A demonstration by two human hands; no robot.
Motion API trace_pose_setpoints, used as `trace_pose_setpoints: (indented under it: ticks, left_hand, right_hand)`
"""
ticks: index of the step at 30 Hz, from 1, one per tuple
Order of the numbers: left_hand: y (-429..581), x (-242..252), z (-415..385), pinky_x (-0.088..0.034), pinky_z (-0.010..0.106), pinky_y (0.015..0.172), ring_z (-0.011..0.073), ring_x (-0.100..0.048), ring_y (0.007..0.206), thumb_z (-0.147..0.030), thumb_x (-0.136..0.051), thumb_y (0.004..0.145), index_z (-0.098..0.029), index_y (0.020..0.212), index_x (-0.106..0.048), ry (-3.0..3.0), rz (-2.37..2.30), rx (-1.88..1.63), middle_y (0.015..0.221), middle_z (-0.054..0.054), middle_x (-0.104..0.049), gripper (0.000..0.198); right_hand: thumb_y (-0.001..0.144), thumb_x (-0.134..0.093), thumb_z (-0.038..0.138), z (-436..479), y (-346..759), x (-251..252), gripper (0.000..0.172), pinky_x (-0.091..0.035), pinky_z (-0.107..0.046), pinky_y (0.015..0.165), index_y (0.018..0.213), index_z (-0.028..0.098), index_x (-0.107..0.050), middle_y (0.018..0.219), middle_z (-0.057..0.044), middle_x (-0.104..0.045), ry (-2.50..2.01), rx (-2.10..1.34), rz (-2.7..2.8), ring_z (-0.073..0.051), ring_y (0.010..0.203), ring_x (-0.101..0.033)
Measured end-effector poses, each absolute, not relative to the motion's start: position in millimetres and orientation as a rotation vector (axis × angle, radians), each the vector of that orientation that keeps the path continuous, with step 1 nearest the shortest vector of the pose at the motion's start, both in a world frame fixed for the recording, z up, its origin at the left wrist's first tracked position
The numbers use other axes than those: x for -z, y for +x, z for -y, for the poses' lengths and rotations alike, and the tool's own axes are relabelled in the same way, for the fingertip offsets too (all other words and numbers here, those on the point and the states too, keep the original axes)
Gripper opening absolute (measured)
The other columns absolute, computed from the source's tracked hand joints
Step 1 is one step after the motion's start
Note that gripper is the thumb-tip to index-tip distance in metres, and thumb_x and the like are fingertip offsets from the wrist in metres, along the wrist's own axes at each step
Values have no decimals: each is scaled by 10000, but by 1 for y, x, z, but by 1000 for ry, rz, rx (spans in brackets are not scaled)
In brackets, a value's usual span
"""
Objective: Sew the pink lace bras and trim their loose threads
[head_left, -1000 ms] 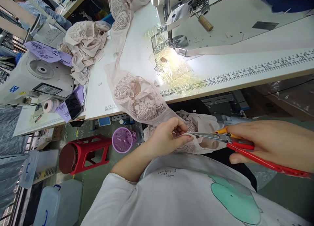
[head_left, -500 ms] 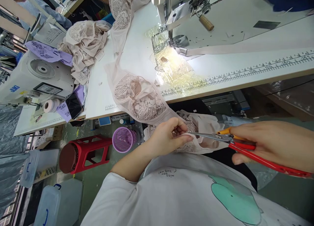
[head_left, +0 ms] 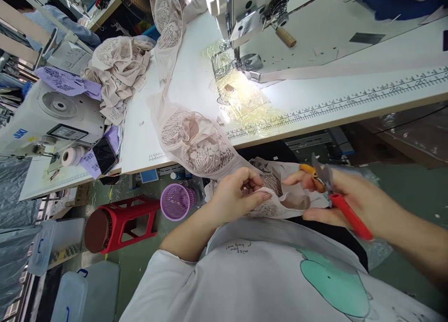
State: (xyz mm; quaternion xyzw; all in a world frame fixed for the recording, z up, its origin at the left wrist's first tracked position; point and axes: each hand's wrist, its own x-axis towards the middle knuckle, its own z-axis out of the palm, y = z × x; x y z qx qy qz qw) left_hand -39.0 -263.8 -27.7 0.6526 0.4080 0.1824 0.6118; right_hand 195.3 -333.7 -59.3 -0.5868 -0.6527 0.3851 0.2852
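Note:
A beige lace bra hangs over the table edge, with more of the lace fabric gathered on my lap. My left hand is closed, pinching the edge of that fabric between thumb and fingers. To its right, my right hand holds scissors with red and orange handles, tucked in the palm. Their blades point up and away from the cloth, blurred by motion. The right thumb and forefinger stretch towards the fabric; whether they touch it I cannot tell.
A sewing machine with its lamp lit stands on the white table, which has a printed ruler edge. More beige bras are heaped by a second machine. Below are a purple basket and a red stool.
The scissors have left the fabric at my left fingertips and swung upright in my right hand. The right fingers have reached in towards the fabric. My left hand keeps its pinch.

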Motion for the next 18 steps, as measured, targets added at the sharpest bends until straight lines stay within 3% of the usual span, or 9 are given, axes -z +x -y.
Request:
trace_pose_setpoints:
  ticks: [4,9,18]
  left_hand:
    - [-39,28,265,-385,222,564,77,-454,615,-491,-737,792,-169,839,-547,1450,-938,-428,754,-4,-555,377]
    - [-40,28,266,-369,206,532,63,-463,583,-574,-795,717,-147,819,-585,1313,-910,-434,705,-14,-550,486]
    - [-42,36,271,-373,199,516,58,-478,572,-613,-772,721,-122,826,-649,1214,-899,-472,704,3,-576,517]
  right_hand:
    - [834,-658,609,328,161,59,363,-536,-317,691,901,257,-604,897,-36,-698,-1327,-1183,1496,-203,759,-647]
    - [803,-699,551,316,149,52,349,-476,-302,543,756,254,-522,677,7,-573,-1252,-1296,1406,-172,600,-555]
    - [887,-659,414,326,158,65,183,-503,-311,630,863,274,-544,795,3,-604,-1266,-1173,1526,-197,746,-635]
